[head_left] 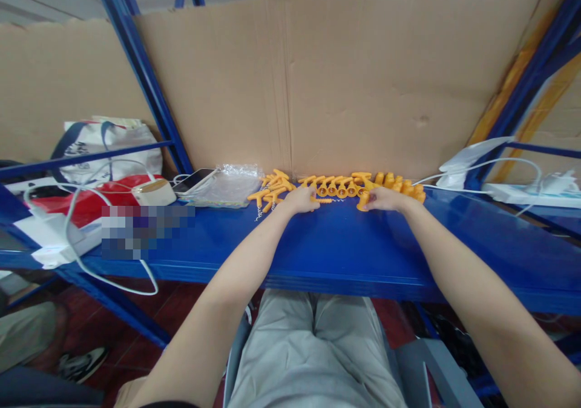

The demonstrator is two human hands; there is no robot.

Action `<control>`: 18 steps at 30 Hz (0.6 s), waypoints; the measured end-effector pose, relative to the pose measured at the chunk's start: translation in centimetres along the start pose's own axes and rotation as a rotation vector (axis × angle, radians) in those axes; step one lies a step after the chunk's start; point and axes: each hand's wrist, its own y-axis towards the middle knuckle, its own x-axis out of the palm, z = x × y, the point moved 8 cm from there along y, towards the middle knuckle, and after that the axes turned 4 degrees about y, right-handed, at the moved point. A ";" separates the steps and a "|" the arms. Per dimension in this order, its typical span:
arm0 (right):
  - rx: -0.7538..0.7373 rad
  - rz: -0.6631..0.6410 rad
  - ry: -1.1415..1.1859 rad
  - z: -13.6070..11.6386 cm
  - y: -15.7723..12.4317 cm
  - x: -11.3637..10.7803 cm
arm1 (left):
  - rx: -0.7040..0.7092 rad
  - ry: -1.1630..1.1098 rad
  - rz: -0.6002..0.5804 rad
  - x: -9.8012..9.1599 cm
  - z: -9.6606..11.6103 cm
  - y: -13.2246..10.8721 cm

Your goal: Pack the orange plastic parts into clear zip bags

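My left hand [302, 199] is closed on a yellow corkscrew [324, 201]. Its ribbed shaft and thin metal spiral point right, towards my other hand. The fingers of my right hand [385, 200] pinch a short yellow sleeve with a rounded end [363, 201], a small gap from the spiral's tip. Behind both hands stands a row of yellow pieces with round openings [341, 191]. A loose pile of yellow T-handled corkscrews [275, 189] lies to the left, some spirals showing. More yellow sleeves [399, 184] are bunched behind my right hand, which partly hides them.
The blue shelf top [345, 244] is backed by a tall cardboard sheet [363, 81]. Clear plastic bags [227, 187], a phone [195, 181] and a white adapter with cables [154, 192] are at left. White cable [454, 190] runs along the right. Another person's shoe [84, 362] shows lower left.
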 end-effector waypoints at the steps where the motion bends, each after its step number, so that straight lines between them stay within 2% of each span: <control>1: 0.030 -0.058 0.009 0.1 0.0 0.6 | -0.002 -0.006 0.046 -0.4 0.1 0.0; 3: 0.072 -0.073 -0.001 -0.4 -0.1 1.0 | -0.008 -0.027 0.112 -0.9 0.2 -0.2; 4: 0.075 -0.038 -0.019 -0.8 -0.1 0.8 | -0.010 -0.038 0.139 -1.2 0.2 -0.2; 11: -0.021 0.093 -0.202 -5.0 -0.7 -0.3 | 0.010 -0.084 0.240 -2.0 0.5 -0.4; 18: 0.123 0.060 -0.327 -3.9 -1.0 -0.8 | -0.003 -0.068 0.238 -1.9 0.3 -0.4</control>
